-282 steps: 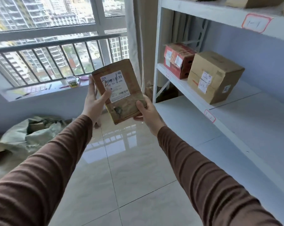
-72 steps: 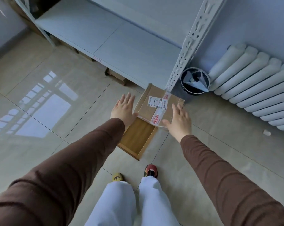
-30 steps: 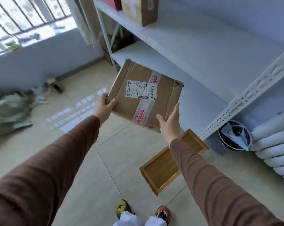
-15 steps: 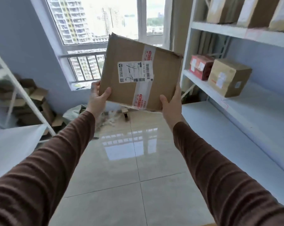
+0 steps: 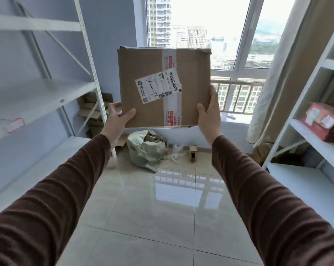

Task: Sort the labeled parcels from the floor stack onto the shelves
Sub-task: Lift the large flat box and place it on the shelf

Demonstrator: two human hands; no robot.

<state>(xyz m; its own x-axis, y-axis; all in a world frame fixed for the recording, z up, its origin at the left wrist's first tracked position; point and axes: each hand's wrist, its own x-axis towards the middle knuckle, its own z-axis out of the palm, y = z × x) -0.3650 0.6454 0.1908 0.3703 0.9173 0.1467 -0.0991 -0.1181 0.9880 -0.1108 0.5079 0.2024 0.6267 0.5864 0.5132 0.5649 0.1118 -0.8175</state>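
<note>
I hold a flat brown cardboard parcel upright in front of me at chest height, its white shipping label and red-printed tape strip facing me. My left hand grips its lower left corner, thumb on the front. At the lower right edge, my right hand grips it with the thumb on the front too. A white shelf unit stands to my left, and a second white shelf unit stands to my right.
A red box sits on the right shelf. A grey-green sack and cardboard scraps lie on the tiled floor under the window. Folded boxes are piled behind the left shelf. A curtain hangs at the right.
I have turned left, so the window is now ahead and the left shelf has come into view. The parcel stays in both hands, now held squarer to me.
</note>
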